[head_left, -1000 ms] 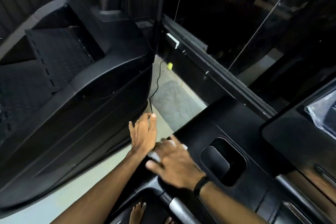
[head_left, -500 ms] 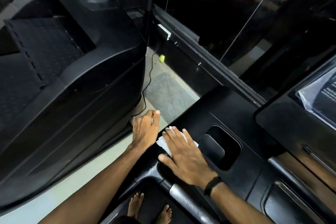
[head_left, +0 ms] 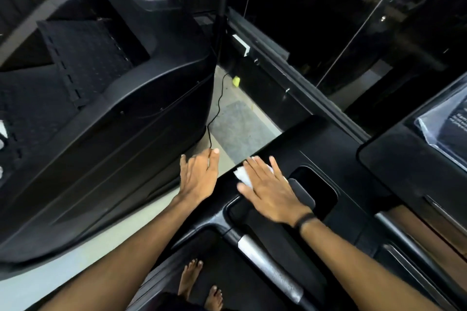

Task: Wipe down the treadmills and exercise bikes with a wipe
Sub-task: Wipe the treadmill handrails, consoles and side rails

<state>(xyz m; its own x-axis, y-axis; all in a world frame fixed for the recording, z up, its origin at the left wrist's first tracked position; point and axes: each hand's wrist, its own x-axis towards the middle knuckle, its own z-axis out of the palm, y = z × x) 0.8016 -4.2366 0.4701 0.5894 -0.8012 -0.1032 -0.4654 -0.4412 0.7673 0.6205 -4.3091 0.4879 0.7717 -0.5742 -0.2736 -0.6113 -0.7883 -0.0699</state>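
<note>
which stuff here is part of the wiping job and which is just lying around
Job: white wipe under the flat right hand; black console being wiped; left hand by its edge; neighbouring black machine.
Lying about: thin black cable on the floor; small yellow object by the window frame; white block on the frame.

matt black plastic console (head_left: pixel 290 139); brushed-metal handlebar (head_left: pixel 270 267)

wipe (head_left: pixel 240 176) mostly hidden under right hand (head_left: pixel 272 191); screen (head_left: pixel 444 129) at three o'clock cut by the edge, its print unreadable.
</note>
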